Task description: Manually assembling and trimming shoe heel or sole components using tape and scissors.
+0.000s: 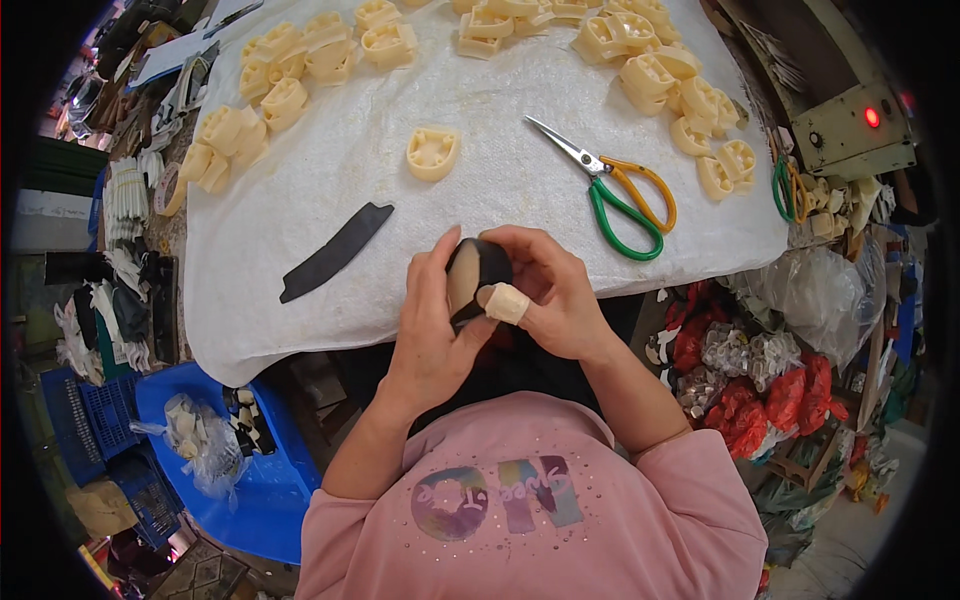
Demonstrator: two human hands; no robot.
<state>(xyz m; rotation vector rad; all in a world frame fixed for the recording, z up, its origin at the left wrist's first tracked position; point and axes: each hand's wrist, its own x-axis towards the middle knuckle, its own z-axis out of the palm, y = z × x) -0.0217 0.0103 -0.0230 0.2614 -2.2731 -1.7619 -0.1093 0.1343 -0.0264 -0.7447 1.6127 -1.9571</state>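
Observation:
Between both hands, just over the table's near edge, is a shoe heel block (464,282) with a beige face and a black strip round its side. My left hand (425,315) grips it from the left, fingers along the side and thumb low. On the right, my right hand (556,290) has its fingers curled over the black covering; its thumb wears a pale finger cot (507,303) and presses near the lower edge. A loose black strip (337,253) lies left of my hands. Beyond them sits a cream plastic heel block (433,153), its hollow ribbed side facing up.
Scissors (610,180) with green and yellow handles lie partly spread at the right on the white table cover (330,150). Several cream heel blocks (388,45) line the far side. A blue tub (265,500) stands lower left; red plastic bags (735,412) are piled lower right.

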